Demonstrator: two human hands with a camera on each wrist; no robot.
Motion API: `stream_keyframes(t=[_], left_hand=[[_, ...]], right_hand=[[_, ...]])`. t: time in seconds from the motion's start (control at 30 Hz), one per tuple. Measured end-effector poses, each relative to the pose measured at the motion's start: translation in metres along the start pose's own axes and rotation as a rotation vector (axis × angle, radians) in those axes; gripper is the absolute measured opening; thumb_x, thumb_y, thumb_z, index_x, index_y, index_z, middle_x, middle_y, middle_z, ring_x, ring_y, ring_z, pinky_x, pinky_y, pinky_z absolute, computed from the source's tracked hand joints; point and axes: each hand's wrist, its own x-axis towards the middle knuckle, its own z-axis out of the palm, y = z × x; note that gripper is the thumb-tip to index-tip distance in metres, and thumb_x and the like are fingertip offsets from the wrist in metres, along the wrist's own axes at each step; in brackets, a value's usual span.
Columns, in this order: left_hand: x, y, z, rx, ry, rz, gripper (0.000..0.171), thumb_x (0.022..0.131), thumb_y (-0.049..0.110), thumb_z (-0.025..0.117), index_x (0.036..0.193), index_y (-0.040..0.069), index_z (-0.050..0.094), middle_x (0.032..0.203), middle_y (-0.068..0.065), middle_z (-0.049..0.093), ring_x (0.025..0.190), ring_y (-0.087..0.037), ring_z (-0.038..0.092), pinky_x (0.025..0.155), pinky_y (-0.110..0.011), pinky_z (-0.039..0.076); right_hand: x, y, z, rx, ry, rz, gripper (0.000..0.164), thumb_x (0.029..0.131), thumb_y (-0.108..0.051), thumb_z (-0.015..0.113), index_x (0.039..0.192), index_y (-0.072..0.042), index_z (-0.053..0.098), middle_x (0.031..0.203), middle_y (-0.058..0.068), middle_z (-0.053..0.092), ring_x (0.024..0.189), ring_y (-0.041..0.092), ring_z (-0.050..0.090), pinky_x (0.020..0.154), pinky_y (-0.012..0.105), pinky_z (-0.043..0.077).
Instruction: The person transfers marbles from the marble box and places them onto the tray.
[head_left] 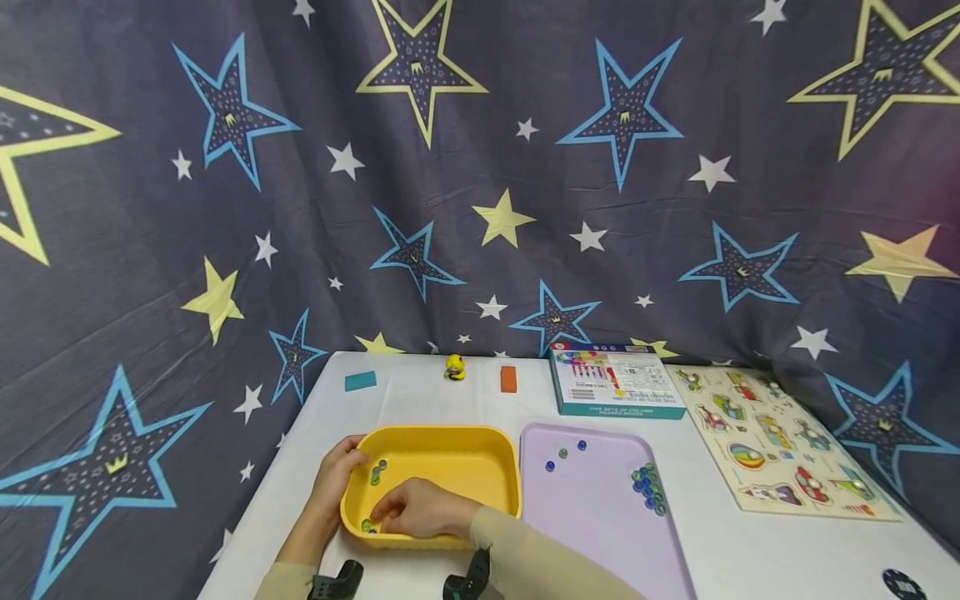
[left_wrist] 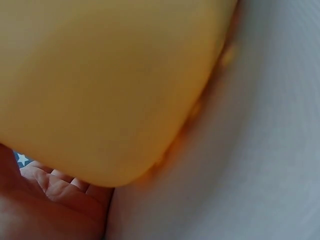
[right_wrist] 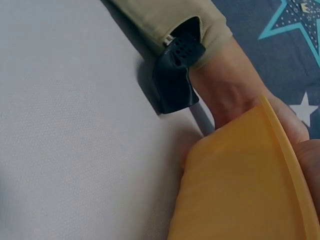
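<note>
In the head view a yellow plastic tub (head_left: 465, 462) stands at the front of the table. My left hand (head_left: 333, 479) holds its left side, thumb at the rim; in the left wrist view the palm (left_wrist: 65, 200) lies beside the outer wall. My right hand (head_left: 427, 508) is inside the tub, fingers bent down at the near left corner, next to green and blue marbles (head_left: 367, 526). Its fingertips are partly hidden, so I cannot tell if they pinch a marble. A few more marbles (head_left: 376, 476) lie along the tub's left inner side.
Right of the tub lies a lilac tray (head_left: 592, 500) with a cluster of marbles (head_left: 648, 488) and 3 loose ones. Behind stand a teal block (head_left: 360, 381), a yellow toy figure (head_left: 454, 367), an orange block (head_left: 508, 379) and a game box (head_left: 618, 383). A picture puzzle board (head_left: 780, 450) lies right.
</note>
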Motion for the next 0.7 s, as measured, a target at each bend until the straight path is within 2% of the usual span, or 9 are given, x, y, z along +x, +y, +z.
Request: stream_keyframes(t=[0.27,0.7], left_hand=[[0.0002,-0.0005,-0.0001,0.005,0.009,0.002,0.034,0.082,0.011,0.047,0.115,0.003,0.052,0.117,-0.011,0.051,0.104,-0.023,0.046,0.084,-0.023,0.041],[0.0003,-0.001,-0.0001,0.016,0.0,0.002,0.035,0.082,0.011,0.046,0.116,0.003,0.052,0.119,-0.011,0.051,0.105,-0.024,0.046,0.086,-0.025,0.04]], right_hand=[[0.0005,0.0005,0.0026,-0.002,0.007,-0.004,0.01,0.08,-0.009,0.064,0.077,-0.014,0.072,0.067,-0.007,0.064,0.06,0.006,0.049,0.056,0.018,0.036],[0.0015,0.0024,0.0005,-0.003,-0.036,-0.003,0.011,0.083,-0.011,0.062,0.082,-0.015,0.072,0.071,-0.008,0.066,0.065,0.004,0.051,0.062,0.018,0.038]])
